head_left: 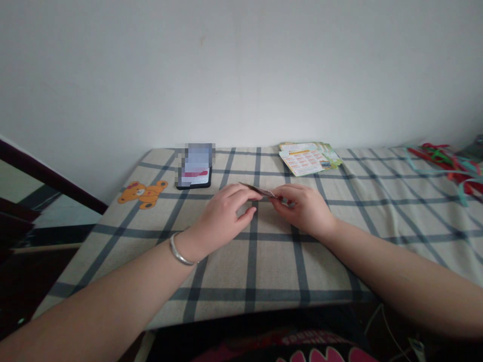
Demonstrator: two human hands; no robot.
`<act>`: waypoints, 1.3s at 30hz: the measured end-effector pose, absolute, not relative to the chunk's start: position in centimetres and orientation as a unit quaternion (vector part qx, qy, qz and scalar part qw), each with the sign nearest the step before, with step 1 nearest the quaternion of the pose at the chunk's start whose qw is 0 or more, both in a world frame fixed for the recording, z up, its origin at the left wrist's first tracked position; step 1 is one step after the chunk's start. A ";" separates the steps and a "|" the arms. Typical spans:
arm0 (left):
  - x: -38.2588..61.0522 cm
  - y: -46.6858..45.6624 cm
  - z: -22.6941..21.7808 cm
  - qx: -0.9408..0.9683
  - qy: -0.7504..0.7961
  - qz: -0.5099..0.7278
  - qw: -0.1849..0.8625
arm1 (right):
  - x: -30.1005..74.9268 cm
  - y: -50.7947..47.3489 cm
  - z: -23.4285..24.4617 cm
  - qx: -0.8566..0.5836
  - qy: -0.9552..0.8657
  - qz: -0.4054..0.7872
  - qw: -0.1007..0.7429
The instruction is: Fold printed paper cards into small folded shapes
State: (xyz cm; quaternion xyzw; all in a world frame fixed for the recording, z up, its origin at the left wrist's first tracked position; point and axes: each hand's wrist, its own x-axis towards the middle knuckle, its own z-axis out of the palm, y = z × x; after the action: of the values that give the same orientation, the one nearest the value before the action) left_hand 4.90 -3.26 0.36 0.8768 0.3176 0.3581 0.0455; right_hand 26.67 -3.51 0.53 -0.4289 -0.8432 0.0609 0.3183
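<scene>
fingers (243, 194) partly hide the thin card (261, 190), and pixelation masks the phone's screen (196, 163).

We are pinching a thin, flat piece (266, 192) in our right hand (305, 207), and our left fingers (245, 193) are touching it; beyond, a phone (196, 171) and printed cards (307, 160) are lying on checked cloth (222, 276).

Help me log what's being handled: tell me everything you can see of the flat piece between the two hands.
The flat piece is thin and stiff-looking, perhaps card, seen almost edge-on, so any print can't be made out. What shows looks dark, greyish brown. It slants down to the right in the picture, over the checked cloth. The right hand pinches its right end; the left hand has its fingers against it, thumb apart. The fingers hide part of it.
</scene>
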 end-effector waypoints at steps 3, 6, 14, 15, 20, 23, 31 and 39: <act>4.8 -3.4 0.6 0.847 0.347 0.403 -0.012 | 26.7 -3.6 0.6 -0.432 -0.846 0.043 0.309; 4.7 -3.5 0.9 0.837 0.360 0.407 -0.055 | 26.8 -3.6 0.6 -0.411 -0.858 0.021 0.307; 4.7 -3.5 1.2 0.872 0.347 0.340 -0.065 | 26.7 -3.8 0.9 -0.347 -0.885 -0.050 0.306; 4.8 -3.4 1.1 0.880 0.337 0.330 -0.055 | 26.6 -3.9 1.0 -0.344 -0.886 -0.052 0.307; 4.8 -3.5 0.8 0.882 0.343 0.318 -0.052 | 26.4 -4.0 1.3 -0.354 -0.877 -0.053 0.320; 4.7 -3.7 0.6 0.874 0.357 0.326 -0.056 | 26.5 -4.0 1.4 -0.379 -0.857 -0.048 0.344; 4.8 -3.9 0.1 0.863 0.353 0.352 -0.079 | 26.6 -3.6 1.3 -0.379 -0.847 -0.037 0.370; 4.5 -3.9 0.2 0.881 0.329 0.337 -0.044 | 26.7 -3.7 1.2 -0.377 -0.848 -0.041 0.369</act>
State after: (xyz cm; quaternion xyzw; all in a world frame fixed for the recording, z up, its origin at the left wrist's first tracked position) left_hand 4.52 -3.87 0.24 0.8812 0.3291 0.3367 -0.0438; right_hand 26.73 -3.74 1.23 -0.3773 -0.8484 -0.0413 0.3690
